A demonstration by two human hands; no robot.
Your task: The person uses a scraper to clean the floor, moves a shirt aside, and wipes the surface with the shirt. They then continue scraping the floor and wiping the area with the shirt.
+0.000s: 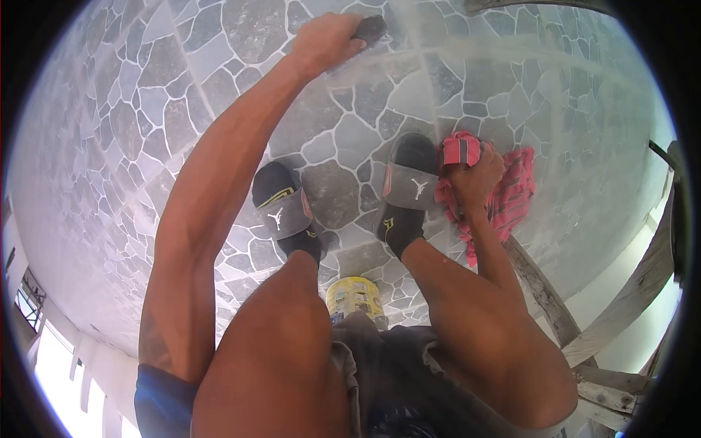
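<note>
My left hand [326, 44] reaches far forward, its fingers closed around a small dark block-shaped thing [371, 29] held against the tiled floor. The exact kind of that dark thing does not show. Beside my right foot, my right hand [482, 175] is closed on a red cloth [515, 186] with dark stripes. Part of the cloth bunches up over the fingers, and the rest spreads on the floor to the right. The floor tiles [328, 193] have a grey stone pattern with pale lines.
My feet, in dark socks and grey slides [409, 186], stand between my hands. A yellow bucket [354, 293] is close behind them, under my body. Weathered wooden beams [544, 292] lean at the right. Another curved dark piece [540, 6] crosses the top edge.
</note>
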